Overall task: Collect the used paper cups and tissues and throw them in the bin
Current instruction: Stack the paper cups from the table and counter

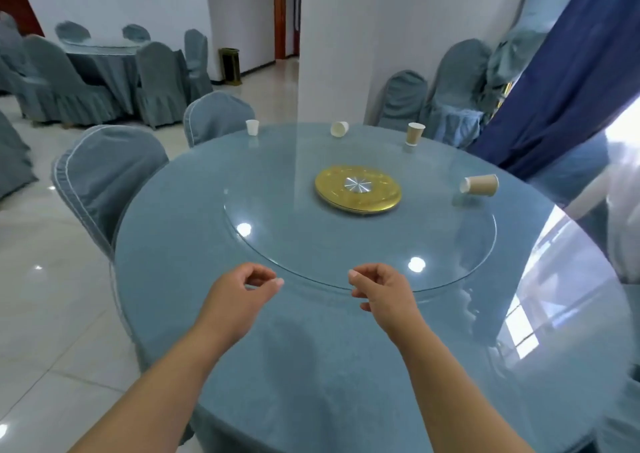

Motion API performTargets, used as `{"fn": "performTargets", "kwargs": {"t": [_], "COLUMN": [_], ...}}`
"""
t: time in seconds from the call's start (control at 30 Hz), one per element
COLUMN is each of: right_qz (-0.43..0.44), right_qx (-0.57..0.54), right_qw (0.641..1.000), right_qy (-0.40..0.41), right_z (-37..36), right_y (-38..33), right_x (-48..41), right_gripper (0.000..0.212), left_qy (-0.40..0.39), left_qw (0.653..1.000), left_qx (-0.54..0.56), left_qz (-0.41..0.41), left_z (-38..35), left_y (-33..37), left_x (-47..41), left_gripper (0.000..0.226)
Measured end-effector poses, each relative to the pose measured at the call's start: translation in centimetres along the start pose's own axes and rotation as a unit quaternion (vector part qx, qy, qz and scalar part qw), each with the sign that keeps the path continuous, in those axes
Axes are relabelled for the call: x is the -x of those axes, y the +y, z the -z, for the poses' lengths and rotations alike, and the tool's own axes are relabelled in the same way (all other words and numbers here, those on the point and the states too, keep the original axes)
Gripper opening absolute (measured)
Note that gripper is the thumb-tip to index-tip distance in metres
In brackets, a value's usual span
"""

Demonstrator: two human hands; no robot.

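Hovering over the near surface (311,366), the left hand (242,293) and right hand (381,291) are loosely curled and empty. Collecting looks not yet begun. Four cups sit far across: tipped brown cup (479,185), upright brown cup (415,134), tipped white cup (339,129), upright white cup (252,127). Reaching them likely means walking round. The bin (230,65) stands by the far wall; no tissues show.

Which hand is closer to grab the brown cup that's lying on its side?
Right, probably. The tipped brown cup lies on the right side of the table, beyond the right hand. The left hand would have to cross over. Both hands are empty.
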State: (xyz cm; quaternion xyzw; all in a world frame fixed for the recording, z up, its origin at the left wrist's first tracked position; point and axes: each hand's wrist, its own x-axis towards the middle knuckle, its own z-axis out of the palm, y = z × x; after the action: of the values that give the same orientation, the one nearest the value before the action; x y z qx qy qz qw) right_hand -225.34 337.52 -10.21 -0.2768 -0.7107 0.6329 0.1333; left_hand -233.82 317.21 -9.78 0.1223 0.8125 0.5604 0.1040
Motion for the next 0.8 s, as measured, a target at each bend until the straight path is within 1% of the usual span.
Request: {"fn": "performTargets", "kwargs": {"t": [0.13, 0.23, 0.4, 0.5, 0.63, 0.8], "right_qz": [-0.021, -0.029, -0.061, -0.089, -0.117, -0.144], "right_qx": [0.013, 0.018, 0.038, 0.067, 0.083, 0.123], "right_qw": [0.999, 0.996, 0.987, 0.979, 0.971, 0.965], "right_qy": [0.032, 0.082, 0.147, 0.173, 0.192, 0.179], "right_z": [2.1, 3.7, 5.6, 6.9, 8.2, 9.9], "right_y": [0.5, 0.7, 1.4, 1.8, 2.8, 4.6], "right_x": [-2.9, -4.9, -6.7, -7.6, -9.1, -10.2], "right_gripper": [0.01, 0.011, 0.009, 0.01, 0.009, 0.011], "left_qy": [-0.068, -0.118, -0.201, -0.248, -0.302, -0.345], "left_qw": [0.997, 0.991, 0.966, 0.952, 0.932, 0.916], "left_qx": [-0.022, -0.055, -0.164, -0.177, -0.2, -0.207], "left_qz": [0.009, 0.016, -0.014, -0.015, -0.021, -0.01], "left_z": [-4.3, -7.6, -12.4, -15.0, -18.4, -22.1], "left_y": [-0.3, -1.1, -2.7, -3.4, -4.6, -5.1], "left_x": [-4.1, -7.5, -12.3, -14.3, -15.6, -16.1], "left_gripper": [0.008, 0.015, 0.046, 0.054, 0.057, 0.059]}}
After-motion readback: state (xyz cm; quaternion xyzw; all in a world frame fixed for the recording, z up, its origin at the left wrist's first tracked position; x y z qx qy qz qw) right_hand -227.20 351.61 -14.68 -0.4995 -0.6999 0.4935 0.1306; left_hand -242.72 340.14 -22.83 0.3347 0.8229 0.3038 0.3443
